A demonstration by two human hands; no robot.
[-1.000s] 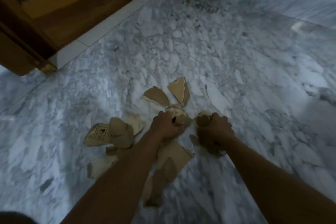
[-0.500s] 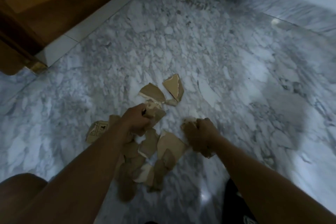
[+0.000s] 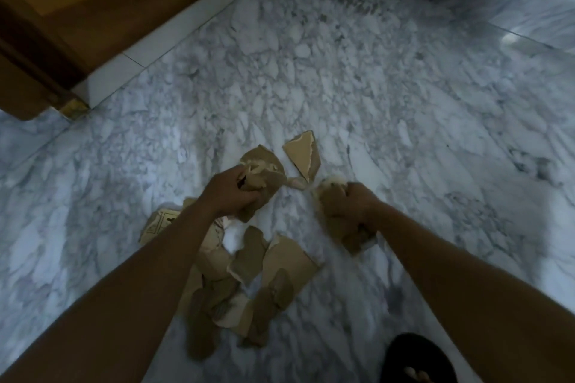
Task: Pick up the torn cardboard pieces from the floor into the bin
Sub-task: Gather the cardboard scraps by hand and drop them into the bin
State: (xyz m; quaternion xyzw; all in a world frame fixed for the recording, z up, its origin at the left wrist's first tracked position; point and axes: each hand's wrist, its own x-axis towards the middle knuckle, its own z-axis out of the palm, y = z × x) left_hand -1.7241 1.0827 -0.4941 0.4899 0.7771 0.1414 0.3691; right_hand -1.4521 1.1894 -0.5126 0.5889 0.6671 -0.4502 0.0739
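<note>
Cardboard pieces (image 3: 249, 274) lie around the left hand (image 3: 230, 196) and right hand (image 3: 351, 205), each grip clutching some.

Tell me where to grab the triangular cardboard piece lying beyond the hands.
The triangular piece lies flat on the floor, its point toward the person. Pinch that near tip from the person's side, likely with the right hand, closest to it, though it holds cardboard.

Dim, bluish light; small glare spot on floor (image 3: 342, 87) upper right. Soft motion blur throughout, wide-angle bending and darkening toward edges.
</note>
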